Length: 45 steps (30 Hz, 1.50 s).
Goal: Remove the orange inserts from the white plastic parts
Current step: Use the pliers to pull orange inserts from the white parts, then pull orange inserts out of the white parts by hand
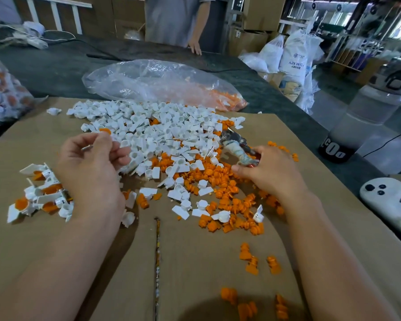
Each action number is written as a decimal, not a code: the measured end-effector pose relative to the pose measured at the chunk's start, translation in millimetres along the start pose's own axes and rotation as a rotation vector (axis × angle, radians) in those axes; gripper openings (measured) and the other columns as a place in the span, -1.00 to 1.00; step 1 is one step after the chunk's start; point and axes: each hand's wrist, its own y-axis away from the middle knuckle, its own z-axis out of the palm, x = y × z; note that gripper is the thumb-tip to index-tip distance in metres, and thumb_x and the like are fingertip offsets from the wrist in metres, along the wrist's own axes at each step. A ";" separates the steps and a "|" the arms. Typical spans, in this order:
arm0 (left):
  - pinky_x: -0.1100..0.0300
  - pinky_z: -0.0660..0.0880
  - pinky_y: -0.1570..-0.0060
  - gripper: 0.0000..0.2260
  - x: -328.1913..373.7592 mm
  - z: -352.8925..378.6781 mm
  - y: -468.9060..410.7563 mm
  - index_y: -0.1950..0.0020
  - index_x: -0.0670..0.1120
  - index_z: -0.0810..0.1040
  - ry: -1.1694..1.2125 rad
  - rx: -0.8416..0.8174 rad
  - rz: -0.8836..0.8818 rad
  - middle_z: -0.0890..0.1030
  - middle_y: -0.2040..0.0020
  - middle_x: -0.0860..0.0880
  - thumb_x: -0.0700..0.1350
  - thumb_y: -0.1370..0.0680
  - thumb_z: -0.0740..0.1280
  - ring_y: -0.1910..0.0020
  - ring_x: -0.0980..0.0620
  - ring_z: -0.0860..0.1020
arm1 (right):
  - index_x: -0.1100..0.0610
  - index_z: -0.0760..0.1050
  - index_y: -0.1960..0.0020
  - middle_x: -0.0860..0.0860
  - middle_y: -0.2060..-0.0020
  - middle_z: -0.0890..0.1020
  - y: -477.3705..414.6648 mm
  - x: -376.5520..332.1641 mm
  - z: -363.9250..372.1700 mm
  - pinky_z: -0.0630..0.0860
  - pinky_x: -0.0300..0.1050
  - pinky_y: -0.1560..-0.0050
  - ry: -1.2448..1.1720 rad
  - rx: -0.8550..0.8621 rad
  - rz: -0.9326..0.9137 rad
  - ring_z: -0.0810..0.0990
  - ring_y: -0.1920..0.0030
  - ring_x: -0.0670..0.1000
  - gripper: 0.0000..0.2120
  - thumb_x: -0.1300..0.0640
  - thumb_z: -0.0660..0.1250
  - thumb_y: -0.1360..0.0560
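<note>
I see left hand point(90, 158) pinching small metal pin point(87, 148) | right hand point(269, 172) gripping taped tool point(237, 147) | risk: freed orange inserts point(218, 181) scatter into white parts point(148, 126), remixing piles.

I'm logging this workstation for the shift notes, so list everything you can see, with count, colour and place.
white plastic parts: many, white, heaped mid cardboard
orange inserts: many, orange, loose right of centre
unfinished parts: small heap, white and orange, beside left hand
cardboard: one, brown, under the parts
plastic bag: one, clear, behind the heap
tool: one, tape-wrapped, in right hand
bottle: one, frosted, far right
sacks: several, white, floor beyond
left hand: holds a metal piece
right hand: grips the tool
</note>
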 end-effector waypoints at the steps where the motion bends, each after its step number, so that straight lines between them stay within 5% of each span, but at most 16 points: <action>1: 0.34 0.49 0.36 -0.88 -1.0 -0.4 -2.6 0.16 -0.04 0.47 0.018 0.025 -0.018 0.58 0.31 -0.01 -0.23 -0.54 0.31 0.39 0.12 0.60 | 0.11 0.41 -0.29 0.05 -0.17 0.52 -1.1 1.6 0.4 0.30 -0.14 0.11 0.022 -0.012 0.016 0.47 -0.15 0.06 -0.36 -0.24 0.37 -0.36; 5: 0.38 0.50 0.21 -0.83 -7.4 -3.7 -15.5 0.00 -0.08 0.48 0.110 0.131 -0.099 0.57 0.12 -0.03 -0.31 -0.48 0.34 0.20 0.12 0.61 | 0.11 0.43 -0.25 0.05 -0.13 0.52 -4.0 3.5 2.1 0.31 -0.13 0.13 0.040 -0.057 0.055 0.47 -0.09 0.04 -0.37 -0.27 0.37 -0.34; 9: 0.39 0.48 0.11 -0.45 -12.9 -6.0 -20.8 -0.39 -0.17 0.30 0.052 0.125 -0.077 0.53 -0.13 -0.18 -0.39 -0.42 0.31 -0.03 0.06 0.57 | 0.14 0.44 -0.22 0.05 -0.10 0.53 -4.0 4.5 2.7 0.31 -0.12 0.16 0.052 -0.067 0.063 0.47 -0.03 0.02 -0.36 -0.27 0.38 -0.33; 12: 0.50 0.41 0.30 -0.40 -14.4 -4.9 -22.2 -0.44 -0.12 0.22 -0.058 0.146 -0.053 0.47 -0.28 -0.12 -0.36 -0.43 0.31 0.11 0.22 0.49 | 0.14 0.44 -0.21 0.06 -0.09 0.53 -3.8 5.0 3.1 0.30 -0.12 0.17 0.067 -0.080 0.072 0.44 0.01 0.01 -0.35 -0.28 0.38 -0.32; 14: 0.50 0.40 0.35 -0.34 -13.0 -2.4 -21.3 -0.47 -0.06 0.16 -0.070 0.165 -0.054 0.44 -0.23 0.03 -0.34 -0.44 0.32 0.02 0.22 0.51 | 0.15 0.43 -0.20 0.06 -0.09 0.53 -4.1 4.8 4.4 0.32 -0.11 0.17 0.071 -0.100 0.074 0.42 0.04 0.00 -0.35 -0.29 0.38 -0.32; 18: 0.37 0.46 0.19 -0.54 -6.6 -2.1 -13.2 -0.29 -0.01 0.39 -0.183 0.084 0.000 0.50 0.00 0.11 -0.33 -0.44 0.31 0.07 0.19 0.52 | 0.16 0.42 -0.23 0.08 -0.14 0.51 -3.6 4.4 5.5 0.33 -0.09 0.12 0.069 -0.140 0.070 0.46 -0.11 0.06 -0.32 -0.29 0.38 -0.31; 23: 0.47 0.46 0.25 -0.76 -10.8 -4.3 5.3 -0.11 0.03 0.54 -0.888 -0.413 0.322 0.53 -0.01 0.06 -0.24 -0.50 0.33 0.21 0.25 0.55 | 0.16 0.43 -0.20 0.08 -0.13 0.51 -2.8 3.0 4.9 0.36 -0.08 0.10 0.062 -0.189 0.079 0.46 -0.09 0.06 -0.33 -0.32 0.35 -0.32; 25: 0.12 0.49 -0.07 -0.77 -15.4 -5.0 7.3 -0.17 -0.02 0.56 -1.168 -0.528 0.445 0.53 -0.16 -0.05 -0.18 -0.53 0.31 0.00 0.01 0.57 | 0.16 0.43 -0.20 0.08 -0.13 0.51 -2.2 3.3 4.0 0.37 -0.06 0.08 0.055 -0.197 0.076 0.46 -0.09 0.06 -0.33 -0.32 0.34 -0.32; 28: 0.03 0.30 -0.20 -0.72 -19.3 -6.0 5.1 -0.25 -0.02 0.53 -1.427 -0.606 0.545 0.51 -0.26 -0.06 -0.15 -0.55 0.26 -0.23 -0.11 0.43 | 0.15 0.39 -0.26 0.09 -0.19 0.47 -1.3 4.1 3.6 0.36 -0.06 0.02 0.046 -0.219 0.079 0.43 -0.16 0.08 -0.28 -0.34 0.33 -0.31; 33: 0.04 0.38 -0.06 -0.79 -19.1 -6.5 4.7 -0.07 -0.02 0.59 -1.527 -0.659 0.556 0.54 -0.17 -0.03 -0.20 -0.52 0.22 -0.13 -0.11 0.45 | 0.12 0.43 -0.22 0.11 -0.19 0.42 -1.1 2.8 4.4 0.39 -0.06 0.02 0.058 -0.263 0.078 0.42 -0.14 0.08 -0.30 -0.38 0.29 -0.31; 42: 0.14 0.32 0.15 -0.78 -19.5 -4.6 5.8 -0.12 -0.02 0.57 -1.599 -0.620 0.536 0.45 0.01 -0.06 -0.08 -0.58 0.17 -0.01 -0.09 0.47 | 0.12 0.41 -0.27 0.13 -0.26 0.37 0.5 2.1 4.6 0.40 0.01 -0.17 0.049 -0.278 0.082 0.39 -0.23 0.11 -0.29 -0.37 0.26 -0.33; 45: 0.12 0.35 0.07 -0.77 -18.6 -4.8 6.4 -0.17 0.03 0.57 -1.591 -0.633 0.523 0.47 -0.04 -0.07 -0.07 -0.57 0.20 -0.06 -0.10 0.46 | 0.13 0.35 -0.34 0.12 -0.30 0.31 0.5 2.4 4.4 0.30 -0.07 -0.05 0.053 -0.246 0.067 0.32 -0.28 0.10 -0.26 -0.35 0.26 -0.35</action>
